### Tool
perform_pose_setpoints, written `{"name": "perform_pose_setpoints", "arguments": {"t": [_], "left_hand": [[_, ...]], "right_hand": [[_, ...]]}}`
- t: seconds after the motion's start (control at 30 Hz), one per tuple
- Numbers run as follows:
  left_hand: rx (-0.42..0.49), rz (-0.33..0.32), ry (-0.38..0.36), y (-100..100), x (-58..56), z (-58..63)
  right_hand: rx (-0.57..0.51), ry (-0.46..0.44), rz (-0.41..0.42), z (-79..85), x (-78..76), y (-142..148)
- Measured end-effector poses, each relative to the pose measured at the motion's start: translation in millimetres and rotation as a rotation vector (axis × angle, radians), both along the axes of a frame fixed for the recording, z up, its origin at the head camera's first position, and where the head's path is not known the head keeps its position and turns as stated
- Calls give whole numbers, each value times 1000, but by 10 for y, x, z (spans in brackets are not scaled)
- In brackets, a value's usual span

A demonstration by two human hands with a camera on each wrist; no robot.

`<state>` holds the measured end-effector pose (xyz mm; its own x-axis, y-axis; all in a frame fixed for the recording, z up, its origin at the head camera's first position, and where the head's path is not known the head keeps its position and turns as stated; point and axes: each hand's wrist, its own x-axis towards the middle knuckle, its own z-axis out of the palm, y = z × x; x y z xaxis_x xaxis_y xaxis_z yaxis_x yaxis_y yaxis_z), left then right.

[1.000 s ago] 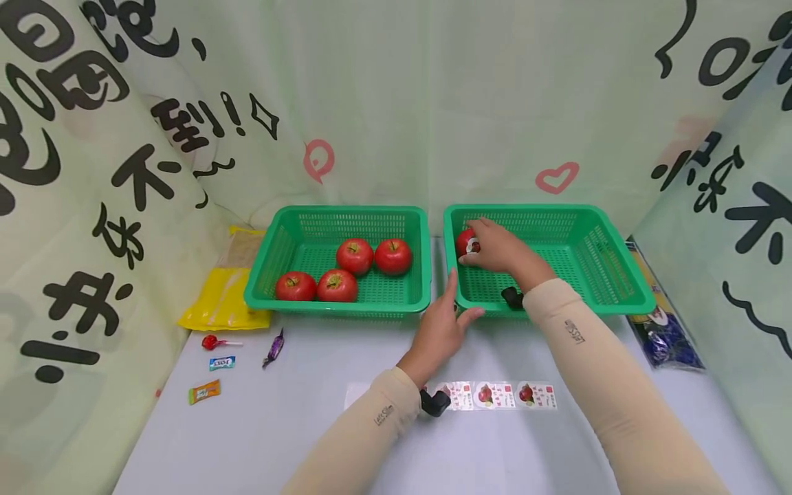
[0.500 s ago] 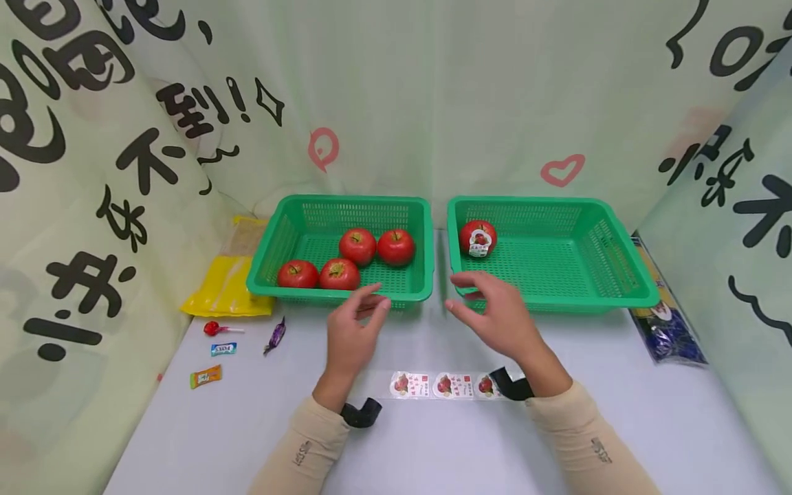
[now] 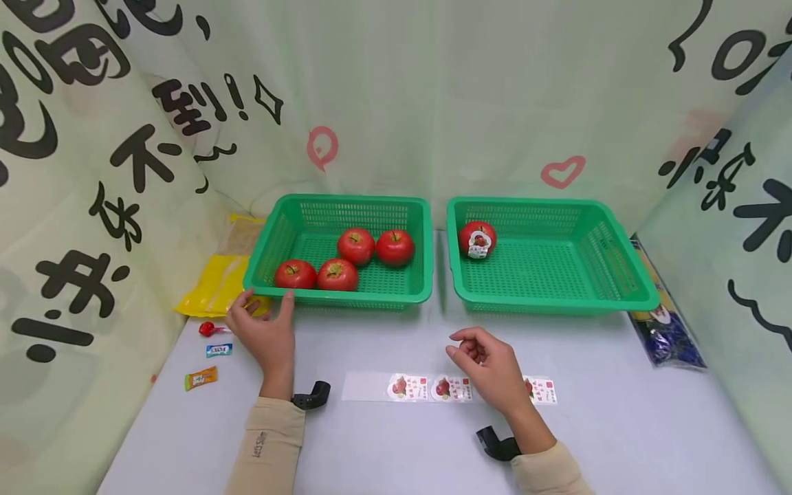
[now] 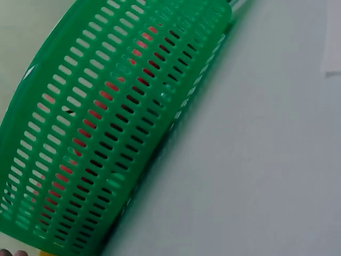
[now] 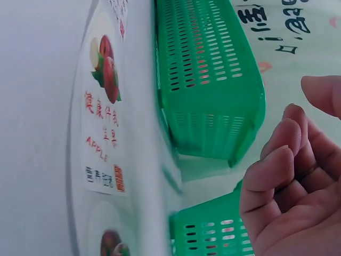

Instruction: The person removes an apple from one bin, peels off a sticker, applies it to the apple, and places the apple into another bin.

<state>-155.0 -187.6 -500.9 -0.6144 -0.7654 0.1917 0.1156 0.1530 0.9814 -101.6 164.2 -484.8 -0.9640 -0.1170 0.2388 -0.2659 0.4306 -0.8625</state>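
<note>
My left hand (image 3: 269, 342) is at the front left corner of the left green basket (image 3: 383, 298), fingers spread, thumb and fingertips right at the rim. Several red apples (image 3: 357, 247) lie in that basket. Through its slotted wall (image 4: 101, 117), red shows in the left wrist view. Above a strip of apple stickers (image 3: 408, 387) hovers my right hand (image 3: 491, 368), fingers loosely bent with nothing between them; it covers part of the strip. One apple (image 3: 475, 234) bearing a sticker sits at the left of the right green basket (image 3: 557, 303).
A red lollipop (image 3: 207, 328), a blue-wrapped candy (image 3: 219, 350) and an orange-wrapped candy (image 3: 201, 378) lie on the left of the white table (image 3: 396, 454). Beside the left basket is a yellow bag (image 3: 213, 285); a dark purple packet (image 3: 668, 337) lies past the right basket.
My right hand let go of the stickered apple in the right basket and drew back over the strip. My left hand moved left to the left basket's corner, hiding where the purple candy lay.
</note>
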Motion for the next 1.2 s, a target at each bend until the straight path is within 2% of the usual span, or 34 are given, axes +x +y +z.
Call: {"name": "perform_pose_setpoints", "arguments": {"t": [0.2, 0.33, 0.53, 0.63, 0.77, 0.87, 0.97, 1.07, 1.2], "left_hand": [[87, -177, -40, -133, -63, 9], [155, -242, -31, -158, -94, 32], [195, -277, -28, -151, -126, -8], [195, -261, -41, -154, -104, -39], [190, -232, -49, -157, -53, -69], [181, -224, -59, -154, -26, -87], [162, -225, -73, -149, -20, -102], [145, -224, -77, -146, -19, -108], [129, -221, -81, -143, -5, -101]], "right_hand": [[-19, -21, -35, -79, 13, 5], [0, -23, -16, -115, -16, 7], [46, -25, -17, -136, -45, 15], [31, -45, -12, -133, -38, 4], [12, -55, 35, -102, -30, -28], [21, -6, 75, 22, -61, -59], [53, 61, 104, 271, -195, -110], [119, 73, 148, 592, -446, -220], [287, 5, 228, 957, -910, -446]]}}
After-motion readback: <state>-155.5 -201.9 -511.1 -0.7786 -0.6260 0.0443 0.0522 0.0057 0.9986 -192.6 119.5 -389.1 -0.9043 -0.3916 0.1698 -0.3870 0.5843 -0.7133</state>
